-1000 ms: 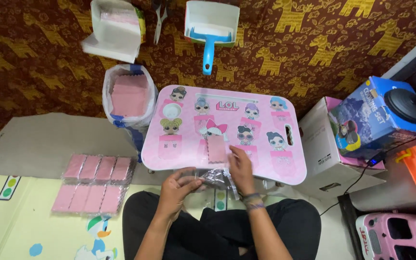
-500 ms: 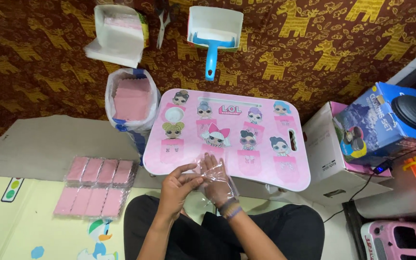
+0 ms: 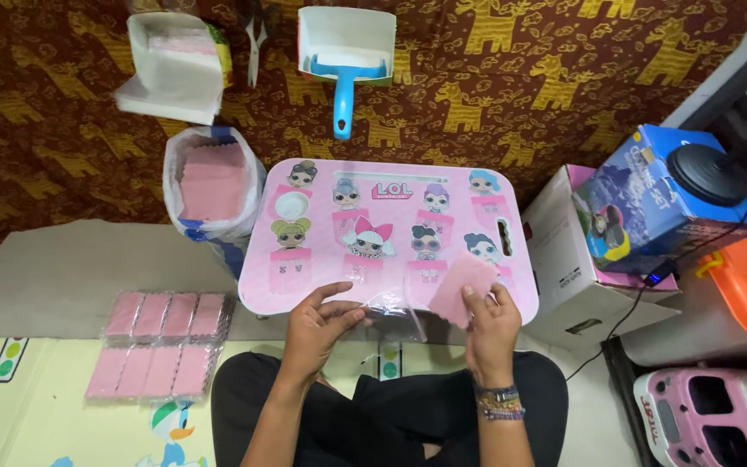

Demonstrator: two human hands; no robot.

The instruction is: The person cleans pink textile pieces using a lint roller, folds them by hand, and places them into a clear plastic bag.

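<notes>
Lower centre — right hand (image 3: 488, 324) now grips pink pad (image 3: 458, 290), lifted off pink lap table (image 3: 322, 294); left hand (image 3: 317, 324) pinches clear sleeve (image 3: 391, 304) open — bagging underway.

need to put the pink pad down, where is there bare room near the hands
Free: grey mat left of the pink lap table, above the packed pads. Crowded: the table's near edge, with left hand on the clear bag and right hand holding the pink pad.

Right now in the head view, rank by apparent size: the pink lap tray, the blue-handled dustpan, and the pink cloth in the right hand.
1. Lap tray, by far the largest.
2. Dustpan.
3. Pink cloth, smallest, though it sits nearer the camera and the right hand covers part of it.
</notes>
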